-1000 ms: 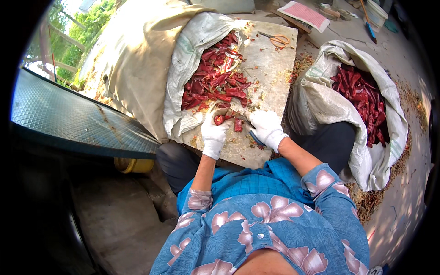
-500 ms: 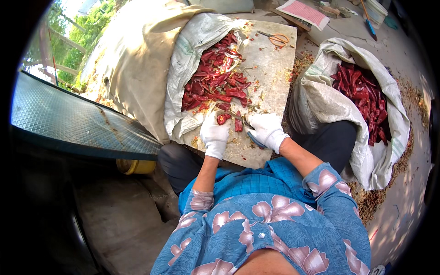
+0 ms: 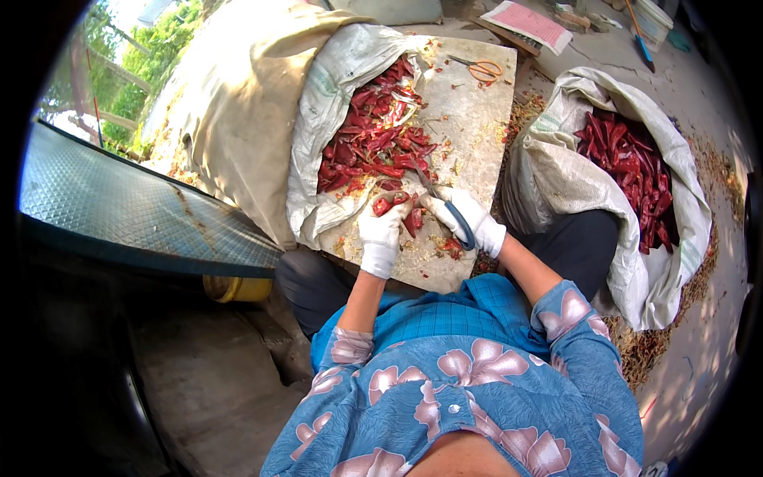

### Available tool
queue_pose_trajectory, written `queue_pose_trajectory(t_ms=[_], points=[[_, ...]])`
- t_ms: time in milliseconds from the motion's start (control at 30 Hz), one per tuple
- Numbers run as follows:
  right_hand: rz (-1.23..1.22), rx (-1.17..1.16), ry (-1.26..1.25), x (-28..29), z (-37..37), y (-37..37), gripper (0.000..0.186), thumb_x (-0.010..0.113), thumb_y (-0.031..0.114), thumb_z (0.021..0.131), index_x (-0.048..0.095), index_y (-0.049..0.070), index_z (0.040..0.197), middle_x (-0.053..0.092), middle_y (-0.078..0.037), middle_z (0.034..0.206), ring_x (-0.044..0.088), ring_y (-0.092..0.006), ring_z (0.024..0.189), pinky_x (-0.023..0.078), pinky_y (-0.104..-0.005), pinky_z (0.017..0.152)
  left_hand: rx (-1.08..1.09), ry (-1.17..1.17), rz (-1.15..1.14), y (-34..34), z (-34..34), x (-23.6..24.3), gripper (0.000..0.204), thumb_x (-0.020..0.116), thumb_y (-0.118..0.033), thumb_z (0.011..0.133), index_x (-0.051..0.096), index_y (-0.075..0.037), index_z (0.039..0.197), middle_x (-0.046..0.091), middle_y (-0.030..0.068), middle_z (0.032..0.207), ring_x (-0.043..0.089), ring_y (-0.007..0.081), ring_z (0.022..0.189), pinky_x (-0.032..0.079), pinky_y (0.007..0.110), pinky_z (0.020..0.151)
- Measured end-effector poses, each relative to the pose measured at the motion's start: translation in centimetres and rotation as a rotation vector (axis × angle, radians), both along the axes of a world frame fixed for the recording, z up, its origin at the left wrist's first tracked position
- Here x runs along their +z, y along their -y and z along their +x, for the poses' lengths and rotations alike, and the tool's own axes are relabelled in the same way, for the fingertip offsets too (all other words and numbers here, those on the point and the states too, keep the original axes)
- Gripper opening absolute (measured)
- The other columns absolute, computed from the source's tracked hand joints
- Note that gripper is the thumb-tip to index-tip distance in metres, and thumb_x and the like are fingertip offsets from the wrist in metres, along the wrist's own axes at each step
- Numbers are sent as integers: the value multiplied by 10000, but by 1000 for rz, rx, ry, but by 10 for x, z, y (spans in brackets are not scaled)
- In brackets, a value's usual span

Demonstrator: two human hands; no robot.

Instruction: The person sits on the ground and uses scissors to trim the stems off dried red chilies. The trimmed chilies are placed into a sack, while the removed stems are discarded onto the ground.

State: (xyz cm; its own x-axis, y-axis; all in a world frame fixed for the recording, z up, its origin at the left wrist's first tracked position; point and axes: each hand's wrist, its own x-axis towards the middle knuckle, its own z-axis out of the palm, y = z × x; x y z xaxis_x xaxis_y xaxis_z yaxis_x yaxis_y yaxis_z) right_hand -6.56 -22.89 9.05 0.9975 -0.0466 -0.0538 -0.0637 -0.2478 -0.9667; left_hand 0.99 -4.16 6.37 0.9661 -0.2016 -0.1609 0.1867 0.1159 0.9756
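Observation:
My left hand (image 3: pixel 381 230), in a white glove, is closed around a red chili pepper (image 3: pixel 382 207) above the near part of a board (image 3: pixel 470 103). The gloved right hand (image 3: pixel 465 213) grips scissors (image 3: pixel 460 226) with a dark blue handle, their blades pointing away over the board. A red chili piece (image 3: pixel 413 222) sits between the two hands; I cannot tell which hand touches it. Just beyond them, a heap of dried red chilies (image 3: pixel 366 143) spills from a white woven sack (image 3: pixel 314 119). Seeds and scraps are scattered on the board.
Orange-handled scissors (image 3: pixel 485 72) lie at the board's far end. To the right stands an open white sack (image 3: pixel 548 167) of red chilies (image 3: pixel 624 163). A textured metal panel (image 3: pixel 143 203) runs along the left, with a yellow bucket (image 3: pixel 237 288) below it.
The scissors have swung from lying across the chili to pointing away, showing their blue handle. My right hand has turned with them. Red pieces now show on the board below my right hand.

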Motion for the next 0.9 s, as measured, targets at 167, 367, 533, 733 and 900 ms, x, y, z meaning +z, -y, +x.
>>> queue_pose_trajectory(t_ms=[167,367,533,733,900], points=[[-758,-94,389,-21,2,-1,422,684,373,941,731,71,1233,694,-189,902,696,-390,860,558,-475,794,45,256,164,-4,11,-17,263,784,51,832,743,0,1087,747,49,963,693,131,845,581,296,797],[-877,-35,266,-6,-3,-8,426,706,374,901,724,98,1224,670,-164,875,676,-393,827,532,-515,742,35,378,385,1,-1,-3,238,797,2,818,768,-13,1054,761,55,949,687,123,848,573,297,824],[-911,-36,249,-3,-4,-9,303,698,360,906,705,92,1049,682,-149,899,693,-373,853,545,-500,761,35,411,322,3,-8,4,248,793,4,822,765,-1,1068,764,56,942,693,123,850,574,296,824],[-849,-59,274,-10,-4,-11,285,693,349,905,718,77,989,698,-167,885,703,-396,822,561,-510,744,16,466,294,9,-24,29,250,787,16,820,758,13,1069,758,59,920,699,125,859,579,299,818],[-798,-24,239,-4,-5,-15,318,684,373,919,720,58,945,707,-194,849,705,-413,795,559,-517,727,35,610,323,4,-20,18,265,786,28,813,746,9,1074,750,71,927,696,124,848,575,300,805]])
